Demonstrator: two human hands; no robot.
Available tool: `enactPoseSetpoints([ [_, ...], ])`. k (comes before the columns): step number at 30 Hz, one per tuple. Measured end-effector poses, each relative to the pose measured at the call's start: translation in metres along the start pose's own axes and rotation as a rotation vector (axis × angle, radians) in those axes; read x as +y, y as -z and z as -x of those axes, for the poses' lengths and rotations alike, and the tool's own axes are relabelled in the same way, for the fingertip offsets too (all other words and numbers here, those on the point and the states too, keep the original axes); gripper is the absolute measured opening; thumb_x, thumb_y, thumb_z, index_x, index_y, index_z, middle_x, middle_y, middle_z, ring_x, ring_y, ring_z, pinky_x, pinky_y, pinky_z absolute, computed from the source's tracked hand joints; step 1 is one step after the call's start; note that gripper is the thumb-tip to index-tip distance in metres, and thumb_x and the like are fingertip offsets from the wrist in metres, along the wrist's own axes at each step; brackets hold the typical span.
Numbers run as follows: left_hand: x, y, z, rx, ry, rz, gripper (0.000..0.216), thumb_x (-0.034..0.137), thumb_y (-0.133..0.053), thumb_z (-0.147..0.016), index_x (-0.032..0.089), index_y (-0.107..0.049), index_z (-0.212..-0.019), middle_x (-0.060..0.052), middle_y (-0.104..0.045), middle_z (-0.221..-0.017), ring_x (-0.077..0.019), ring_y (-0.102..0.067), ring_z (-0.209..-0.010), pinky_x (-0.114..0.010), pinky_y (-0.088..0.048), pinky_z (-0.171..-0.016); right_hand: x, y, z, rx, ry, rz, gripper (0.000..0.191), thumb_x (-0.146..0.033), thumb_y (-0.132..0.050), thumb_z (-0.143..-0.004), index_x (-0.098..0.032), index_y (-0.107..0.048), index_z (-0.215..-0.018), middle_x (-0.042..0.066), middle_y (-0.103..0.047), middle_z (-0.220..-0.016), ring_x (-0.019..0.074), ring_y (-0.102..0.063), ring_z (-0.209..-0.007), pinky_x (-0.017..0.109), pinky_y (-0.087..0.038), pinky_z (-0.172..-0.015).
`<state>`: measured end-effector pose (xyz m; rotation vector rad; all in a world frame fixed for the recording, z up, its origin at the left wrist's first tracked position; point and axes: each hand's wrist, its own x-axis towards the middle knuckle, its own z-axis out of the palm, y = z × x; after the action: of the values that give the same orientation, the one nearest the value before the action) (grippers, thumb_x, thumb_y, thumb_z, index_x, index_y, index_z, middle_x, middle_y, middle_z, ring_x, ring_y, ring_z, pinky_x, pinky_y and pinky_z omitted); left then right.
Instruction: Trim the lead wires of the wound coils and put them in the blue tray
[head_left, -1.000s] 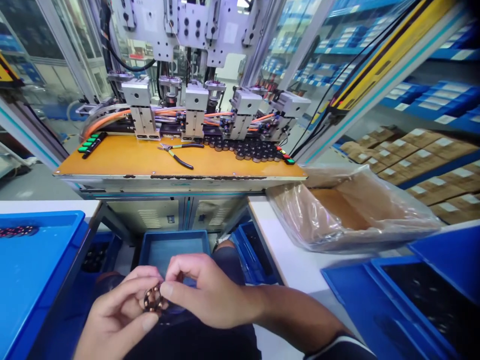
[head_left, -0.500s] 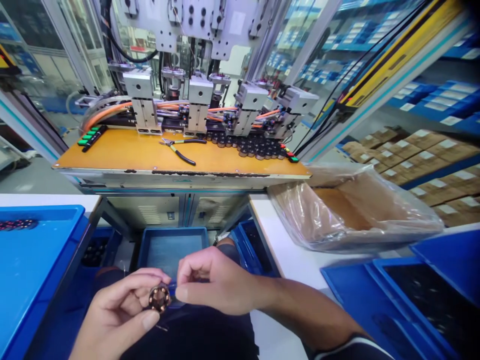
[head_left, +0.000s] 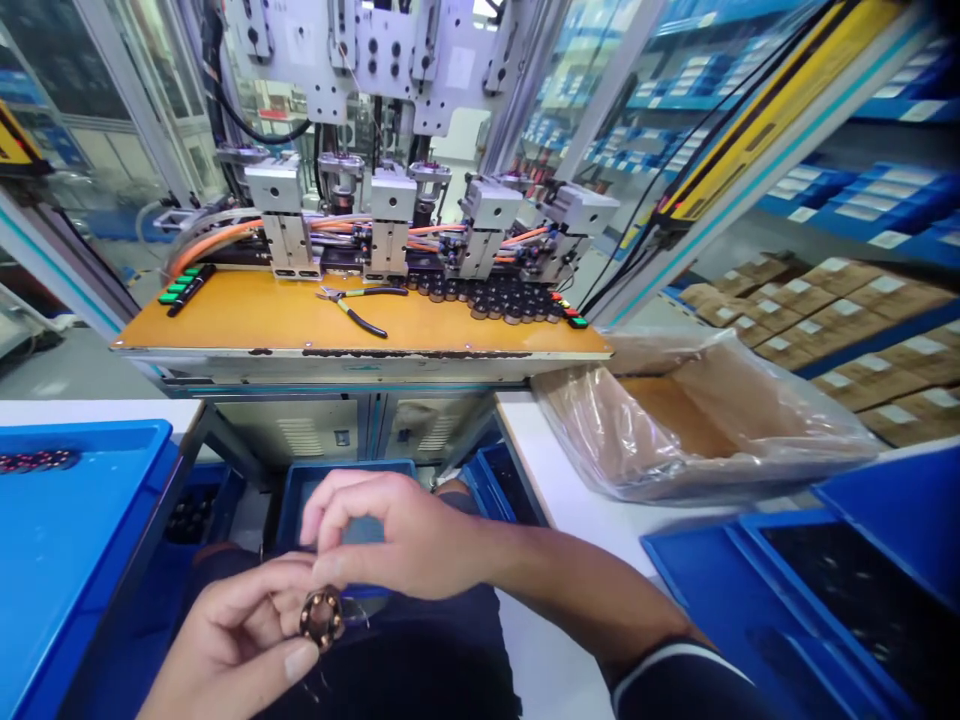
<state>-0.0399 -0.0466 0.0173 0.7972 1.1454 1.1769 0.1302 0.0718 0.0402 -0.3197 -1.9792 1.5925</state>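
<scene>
Low in front of me, my left hand (head_left: 244, 635) pinches a small ring-shaped motor stator (head_left: 321, 617) between thumb and fingers. Its open face, with copper coils around a hollow centre, is turned toward me. Thin loose wires (head_left: 358, 612) stick out to its right and hang below it. Just above the stator, my right hand (head_left: 375, 530) is bent over, thumb and fingers drawn together by the left fingertips. What lies in that pinch is too small to make out.
An orange bench (head_left: 285, 325) holds cutting pliers (head_left: 360, 310) and rows of dark round parts (head_left: 499, 300) under machine heads. On the left sits a blue tray (head_left: 67, 540); on the right, a plastic-lined carton (head_left: 675, 430) and blue bins (head_left: 705, 590). Another blue bin (head_left: 300, 490) is below.
My right hand has moved left and slightly up, from beside the stator to above it. The left hand still holds the stator in nearly the same place. The wires show more clearly.
</scene>
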Motion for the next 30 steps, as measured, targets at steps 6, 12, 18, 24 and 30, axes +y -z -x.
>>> enactPoseSetpoints([
  [6, -0.002, 0.006, -0.001, 0.084, -0.087, -0.087, 0.023, 0.033, -0.089, -0.061, 0.029, -0.082, -0.082, -0.006, -0.078, -0.098, -0.0181, -0.073, -0.071, -0.023, -0.059, -0.067, -0.014, -0.005, 0.02, 0.141, -0.199, -0.053, 0.031, -0.04, -0.075, -0.083, -0.016, -0.06, -0.069, 0.001, -0.06, -0.079, 0.0119, -0.057, -0.075, 0.026, -0.047, -0.073],
  [12, -0.002, -0.009, 0.002, 0.203, -0.055, -0.109, 0.029, 0.042, -0.092, -0.052, 0.026, -0.082, -0.074, -0.007, -0.076, -0.097, -0.019, -0.071, -0.078, -0.022, -0.056, -0.069, -0.021, -0.006, 0.023, 0.062, -0.475, -0.136, 0.021, -0.031, -0.077, -0.077, -0.014, -0.064, -0.078, -0.002, -0.061, -0.071, 0.0093, -0.055, -0.065, 0.021, -0.045, -0.062],
  [18, 0.0, -0.007, 0.004, 0.212, -0.01, -0.096, 0.031, 0.044, -0.093, -0.05, 0.026, -0.081, -0.073, -0.006, -0.074, -0.095, -0.0178, -0.069, -0.078, -0.022, -0.056, -0.068, -0.022, -0.003, 0.019, -0.054, -0.448, 0.022, 0.008, -0.018, -0.063, -0.084, -0.013, -0.068, -0.081, -0.003, -0.06, -0.068, 0.0077, -0.051, -0.062, 0.02, -0.041, -0.059],
  [24, -0.002, -0.012, 0.004, 0.174, 0.042, 0.074, 0.033, 0.044, -0.093, -0.049, 0.025, -0.079, -0.073, -0.003, -0.073, -0.09, -0.0149, -0.067, -0.066, -0.025, -0.057, -0.064, -0.023, -0.002, 0.024, -0.065, -0.309, 0.08, 0.009, -0.018, -0.063, -0.087, -0.014, -0.068, -0.08, -0.002, -0.063, -0.071, 0.0086, -0.056, -0.066, 0.019, -0.043, -0.063],
  [30, -0.008, -0.015, 0.001, 0.184, 0.007, 0.156, 0.038, 0.043, -0.095, -0.043, 0.031, -0.08, -0.076, 0.001, -0.073, -0.09, -0.012, -0.065, -0.059, -0.024, -0.055, -0.059, -0.02, -0.006, 0.03, -0.023, -0.27, -0.027, 0.009, -0.018, -0.061, -0.087, -0.015, -0.065, -0.08, -0.001, -0.065, -0.073, 0.0094, -0.058, -0.066, 0.021, -0.048, -0.067],
])
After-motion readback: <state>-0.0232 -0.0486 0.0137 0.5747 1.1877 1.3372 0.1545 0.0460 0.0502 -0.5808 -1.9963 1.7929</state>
